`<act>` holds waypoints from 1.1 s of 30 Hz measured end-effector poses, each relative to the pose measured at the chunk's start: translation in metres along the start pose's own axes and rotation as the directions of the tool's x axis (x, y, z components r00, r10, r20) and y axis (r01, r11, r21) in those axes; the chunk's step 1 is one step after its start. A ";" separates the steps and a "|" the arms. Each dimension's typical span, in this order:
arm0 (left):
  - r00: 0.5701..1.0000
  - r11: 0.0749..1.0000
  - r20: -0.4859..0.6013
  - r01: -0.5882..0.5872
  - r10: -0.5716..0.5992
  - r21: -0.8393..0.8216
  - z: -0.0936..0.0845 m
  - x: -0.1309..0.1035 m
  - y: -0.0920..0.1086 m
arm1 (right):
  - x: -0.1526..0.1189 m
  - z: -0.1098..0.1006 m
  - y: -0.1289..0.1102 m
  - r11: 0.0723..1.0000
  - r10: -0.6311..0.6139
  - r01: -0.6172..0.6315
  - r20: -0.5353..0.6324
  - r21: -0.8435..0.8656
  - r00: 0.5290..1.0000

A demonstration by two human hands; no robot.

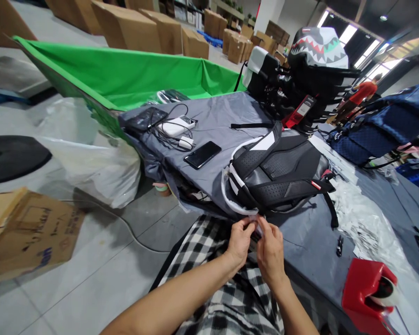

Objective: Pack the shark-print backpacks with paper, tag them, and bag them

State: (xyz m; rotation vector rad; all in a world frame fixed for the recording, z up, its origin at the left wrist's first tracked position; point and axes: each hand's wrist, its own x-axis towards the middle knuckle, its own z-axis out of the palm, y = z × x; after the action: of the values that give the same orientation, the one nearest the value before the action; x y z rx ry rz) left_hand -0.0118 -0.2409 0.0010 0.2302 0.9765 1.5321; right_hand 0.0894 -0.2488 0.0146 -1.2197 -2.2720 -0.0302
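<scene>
A black-and-grey backpack point(282, 167) lies on its front on the grey-covered table, its padded back and straps facing up. Along its near left edge a white strip point(235, 202) curves down to my fingers at the table's front edge. My left hand point(240, 239) is closed, thumb and forefinger pinching the strip's end. Close beside it, my right hand point(270, 246) is closed too, its fingertips pinching the same end, where something pale and translucent shows. The fingers hide most of that spot.
A phone point(203, 154) and a white charger with cables point(177, 126) lie left of the backpack. To the right are a red tape dispenser point(365, 293), a black pen point(340, 245) and crumpled white plastic point(366, 223). More bags point(317, 51) stand behind. A green-lined bin point(132, 74) borders the table.
</scene>
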 end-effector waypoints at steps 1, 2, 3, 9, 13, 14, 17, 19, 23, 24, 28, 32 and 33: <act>1.000 1.000 -0.026 -0.004 0.004 -0.005 0.001 0.000 -0.001 | 0.000 -0.002 0.001 0.999 0.004 -0.003 -0.009 0.054 1.000; 0.999 1.000 -0.050 -0.007 0.007 -0.012 0.002 0.001 -0.001 | 0.000 -0.005 0.002 0.994 0.010 -0.008 -0.019 0.112 1.000; 0.997 1.000 -0.070 -0.011 0.010 -0.019 0.004 0.001 -0.001 | 0.000 -0.008 0.002 0.986 0.025 -0.018 -0.039 0.168 0.999; 0.990 1.000 -0.142 -0.010 0.007 -0.022 0.014 0.008 -0.004 | 0.005 -0.008 -0.002 0.919 0.290 -0.191 -0.262 0.346 0.921; 0.986 0.999 -0.162 -0.044 0.046 0.019 0.014 0.015 -0.008 | 0.015 0.012 0.000 0.963 0.229 -0.156 -0.356 0.220 0.906; 0.984 0.998 -0.166 -0.054 0.059 0.031 0.013 0.015 -0.009 | 0.017 0.016 0.002 0.971 0.212 -0.149 -0.381 0.190 0.900; 0.981 0.994 -0.168 -0.083 0.094 0.073 0.009 0.013 -0.009 | 0.022 0.021 0.006 0.990 0.144 -0.131 -0.399 0.059 0.906; 0.981 0.991 -0.162 -0.090 0.105 0.098 0.006 0.009 -0.007 | 0.024 0.020 0.007 0.990 0.059 -0.102 -0.373 -0.096 0.926; 0.946 0.910 -0.078 -0.276 0.314 0.311 0.002 0.003 0.004 | 0.027 0.013 0.008 0.950 -0.082 -0.009 -0.279 -0.312 0.957; 0.917 0.842 -0.014 -0.359 0.398 0.403 0.000 0.002 0.007 | 0.028 0.012 0.009 0.947 -0.107 0.021 -0.252 -0.320 0.962; 0.883 0.730 0.117 -0.445 0.455 0.519 -0.007 0.002 0.013 | 0.030 0.008 0.013 0.962 -0.144 0.085 -0.220 -0.258 0.965; 0.945 0.896 -0.077 -0.271 0.316 0.351 -0.013 -0.002 0.007 | 0.029 0.010 0.018 0.979 -0.105 0.059 -0.237 -0.195 0.966; 0.963 0.933 -0.104 -0.211 0.250 0.290 -0.012 -0.002 0.005 | 0.029 0.010 0.019 0.982 -0.093 0.051 -0.234 -0.181 0.968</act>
State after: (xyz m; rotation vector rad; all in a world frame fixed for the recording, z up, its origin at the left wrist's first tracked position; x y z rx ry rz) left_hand -0.0229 -0.2479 -0.0023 0.4553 1.3147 1.6379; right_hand 0.0866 -0.2133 0.0152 -1.1489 -2.1321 -0.3917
